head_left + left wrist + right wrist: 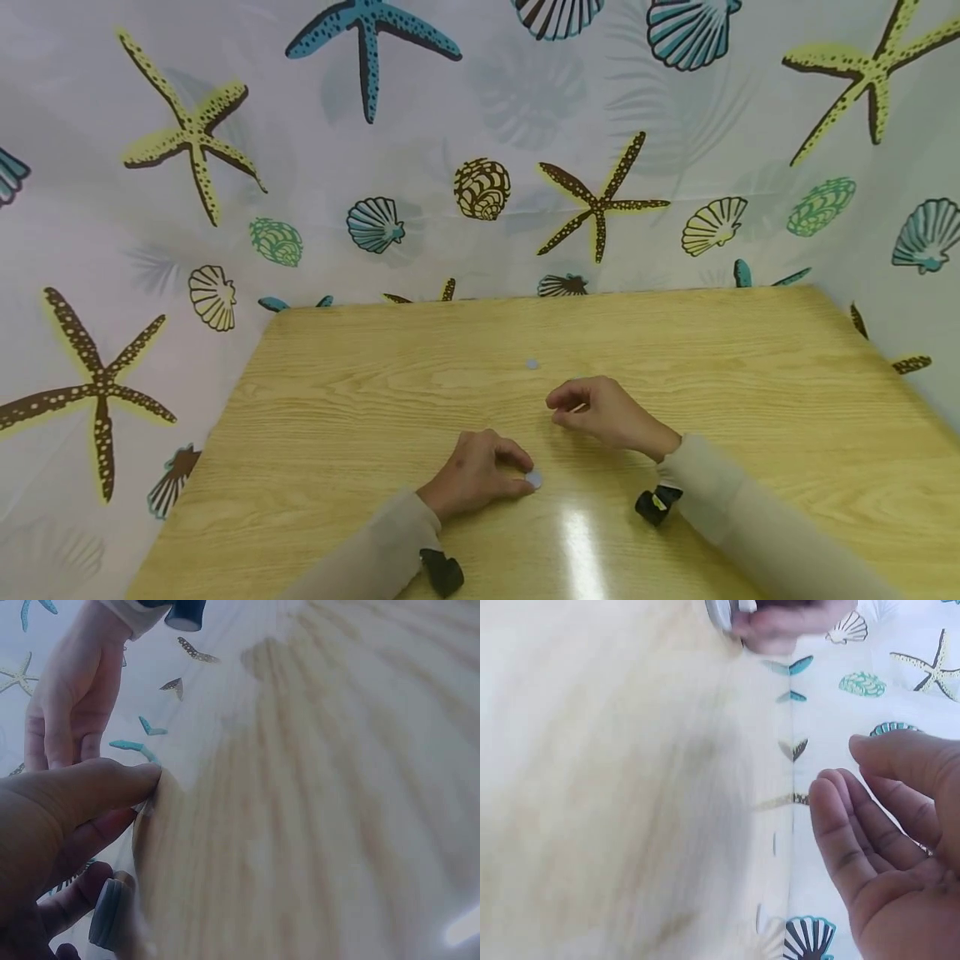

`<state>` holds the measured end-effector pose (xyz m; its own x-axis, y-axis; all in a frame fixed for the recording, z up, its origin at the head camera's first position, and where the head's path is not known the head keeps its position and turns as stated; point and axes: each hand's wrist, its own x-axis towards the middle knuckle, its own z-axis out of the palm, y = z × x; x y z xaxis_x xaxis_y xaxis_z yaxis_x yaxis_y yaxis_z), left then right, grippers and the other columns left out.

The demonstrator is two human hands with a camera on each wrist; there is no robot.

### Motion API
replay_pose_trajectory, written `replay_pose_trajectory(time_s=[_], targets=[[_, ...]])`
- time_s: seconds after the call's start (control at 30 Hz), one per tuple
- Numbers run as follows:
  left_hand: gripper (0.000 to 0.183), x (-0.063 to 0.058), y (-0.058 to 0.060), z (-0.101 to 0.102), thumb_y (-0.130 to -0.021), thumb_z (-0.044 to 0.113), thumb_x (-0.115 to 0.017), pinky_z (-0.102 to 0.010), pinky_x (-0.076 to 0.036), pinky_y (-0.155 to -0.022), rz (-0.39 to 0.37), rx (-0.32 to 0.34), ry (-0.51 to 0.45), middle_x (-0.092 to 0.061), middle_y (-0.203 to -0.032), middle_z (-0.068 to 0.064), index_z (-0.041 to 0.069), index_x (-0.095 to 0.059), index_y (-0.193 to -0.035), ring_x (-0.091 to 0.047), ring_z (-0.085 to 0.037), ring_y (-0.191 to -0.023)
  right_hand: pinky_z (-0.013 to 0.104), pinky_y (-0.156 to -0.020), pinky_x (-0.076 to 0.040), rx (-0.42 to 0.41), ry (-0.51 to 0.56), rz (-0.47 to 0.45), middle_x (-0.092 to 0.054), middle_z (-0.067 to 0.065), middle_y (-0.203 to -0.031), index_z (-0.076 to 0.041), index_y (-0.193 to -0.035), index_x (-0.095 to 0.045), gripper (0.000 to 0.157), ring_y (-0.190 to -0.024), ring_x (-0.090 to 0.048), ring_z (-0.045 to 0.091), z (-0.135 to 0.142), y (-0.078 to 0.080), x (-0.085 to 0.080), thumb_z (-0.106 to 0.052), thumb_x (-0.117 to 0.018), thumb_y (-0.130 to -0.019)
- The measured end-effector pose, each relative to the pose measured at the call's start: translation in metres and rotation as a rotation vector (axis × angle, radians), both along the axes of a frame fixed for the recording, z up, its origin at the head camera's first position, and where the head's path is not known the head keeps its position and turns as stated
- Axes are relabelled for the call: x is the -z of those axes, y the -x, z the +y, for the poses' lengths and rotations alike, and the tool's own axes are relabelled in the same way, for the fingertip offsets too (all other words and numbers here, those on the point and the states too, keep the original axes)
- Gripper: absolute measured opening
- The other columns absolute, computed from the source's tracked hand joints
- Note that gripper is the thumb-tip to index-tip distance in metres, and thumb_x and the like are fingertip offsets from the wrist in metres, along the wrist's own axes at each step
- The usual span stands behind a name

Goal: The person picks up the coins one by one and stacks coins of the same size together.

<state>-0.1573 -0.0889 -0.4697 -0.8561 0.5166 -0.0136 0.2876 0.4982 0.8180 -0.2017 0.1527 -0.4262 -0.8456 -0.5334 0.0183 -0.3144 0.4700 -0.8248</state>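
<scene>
White fabric printed with starfish and shells hangs behind a wood-grain table showing bright glare.

Worktop, one: yellow-toned wood grain, bright reflection near front edge of view. Left hand, one: thumb and forefinger pinching pale disc. Right hand, one: farther forward and to right, fingers bent. Second pale disc, one: lying beyond both hands. Sleeves, two: light beige. Black wrist devices, two: one per wrist. White cloth: behind worktop and along sides, printed starfish and shells, blue, yellow, brown, green.
</scene>
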Motion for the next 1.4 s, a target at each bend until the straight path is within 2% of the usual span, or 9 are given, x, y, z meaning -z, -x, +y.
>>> replay_pose_trajectory(time_s=[0.4, 0.6, 0.73, 0.9, 1.0, 1.17, 1.4], targets=[[0.017, 0.002, 0.0, 0.001, -0.08, 0.023, -0.086, -0.028, -0.046, -0.089, 0.008, -0.002, -0.007, -0.072, -0.09, 0.02, 0.018, -0.079, -0.095, -0.062, 0.0, -0.091, 0.04, -0.083, -0.056, 0.087, -0.025, 0.108, -0.068, 0.021, -0.113, 0.007, -0.116, -0.067, 0.023, -0.1, -0.065, 0.03, -0.004, 0.042, 0.002, -0.005, -0.066, -0.096], [0.016, 0.0, -0.001, 0.0, -0.08, 0.026, -0.086, -0.035, -0.039, -0.092, 0.012, -0.02, 0.022, -0.071, -0.088, 0.022, 0.021, -0.079, -0.093, -0.055, -0.003, -0.093, 0.043, -0.085, -0.055, 0.106, -0.048, 0.133, -0.068, 0.019, -0.113, 0.007, -0.117, -0.067, 0.024, -0.1, -0.065, 0.03, -0.013, 0.057, 0.004, -0.004, -0.066, -0.095], [0.016, -0.001, -0.001, 0.0, -0.08, 0.026, -0.086, -0.037, -0.038, -0.094, 0.019, -0.017, 0.023, -0.072, -0.088, 0.021, 0.021, -0.079, -0.093, -0.057, -0.003, -0.094, 0.042, -0.084, -0.055, 0.118, -0.08, 0.147, -0.069, 0.017, -0.113, 0.006, -0.117, -0.068, 0.025, -0.1, -0.065, 0.03, -0.019, 0.067, 0.009, -0.005, -0.066, -0.095], [0.015, -0.001, -0.002, 0.001, -0.08, 0.027, -0.087, -0.035, -0.041, -0.093, 0.003, -0.026, 0.026, -0.072, -0.087, 0.021, 0.022, -0.079, -0.092, -0.059, -0.002, -0.094, 0.043, -0.084, -0.054, 0.106, -0.094, 0.136, -0.069, 0.018, -0.113, 0.006, -0.116, -0.068, 0.025, -0.101, -0.064, 0.031, -0.024, 0.075, 0.015, -0.007, -0.067, -0.095], [0.016, -0.002, -0.002, 0.001, -0.079, 0.027, -0.087, -0.038, -0.039, -0.096, 0.001, -0.028, 0.027, -0.071, -0.087, 0.021, 0.022, -0.079, -0.092, -0.059, -0.003, -0.094, 0.045, -0.086, -0.053, 0.087, -0.11, 0.144, -0.069, 0.019, -0.113, 0.007, -0.115, -0.069, 0.024, -0.101, -0.064, 0.031, -0.025, 0.079, 0.018, -0.007, -0.066, -0.095], [0.016, -0.002, -0.001, 0.0, -0.079, 0.029, -0.087, -0.046, -0.029, -0.102, 0.011, -0.025, 0.038, -0.071, -0.087, 0.023, 0.023, -0.079, -0.092, -0.055, -0.003, -0.095, 0.046, -0.088, -0.053, 0.069, -0.149, 0.161, -0.069, 0.019, -0.113, 0.007, -0.115, -0.069, 0.024, -0.101, -0.064, 0.032, -0.027, 0.086, 0.02, -0.004, -0.067, -0.094], [0.017, -0.002, -0.001, -0.001, -0.08, 0.03, -0.086, -0.043, -0.031, -0.099, 0.012, -0.021, 0.035, -0.071, -0.087, 0.023, 0.023, -0.079, -0.093, -0.053, -0.002, -0.092, 0.045, -0.09, -0.052, 0.062, -0.191, 0.15, -0.07, 0.017, -0.113, 0.006, -0.115, -0.069, 0.024, -0.103, -0.065, 0.031, -0.03, 0.09, 0.02, -0.006, -0.069, -0.093]])
